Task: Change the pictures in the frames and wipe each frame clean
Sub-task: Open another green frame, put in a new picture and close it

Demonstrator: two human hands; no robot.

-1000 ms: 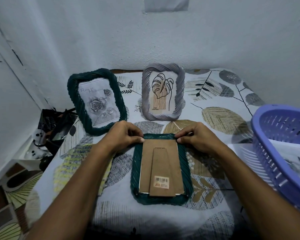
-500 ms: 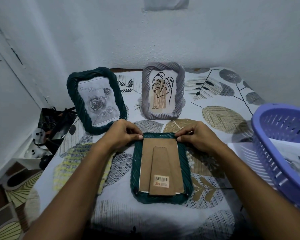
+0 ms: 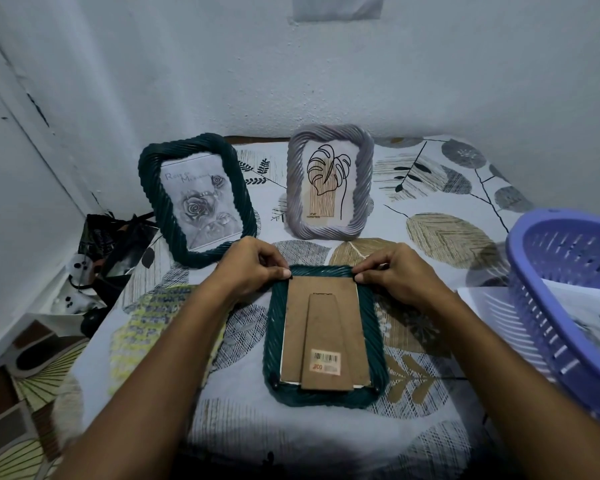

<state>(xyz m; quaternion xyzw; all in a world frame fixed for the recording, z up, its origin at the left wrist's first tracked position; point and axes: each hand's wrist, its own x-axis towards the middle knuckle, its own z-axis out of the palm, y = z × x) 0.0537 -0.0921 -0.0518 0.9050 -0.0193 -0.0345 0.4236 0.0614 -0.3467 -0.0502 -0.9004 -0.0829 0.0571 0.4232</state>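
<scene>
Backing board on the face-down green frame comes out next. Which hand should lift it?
Either, slightly the right hand: its fingertips sit at the backing board's top right corner, where a pale gap shows beside the board. The left hand pinches the opposite corner and can steady the face-down green frame.

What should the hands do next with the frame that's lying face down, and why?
Probably turn the little tabs at the top corners aside. The dark green frame lies face down with its cardboard back still seated in it, and the left hand and right hand each pinch at a top corner. The back likely has to lift out before the picture can be changed.
</scene>
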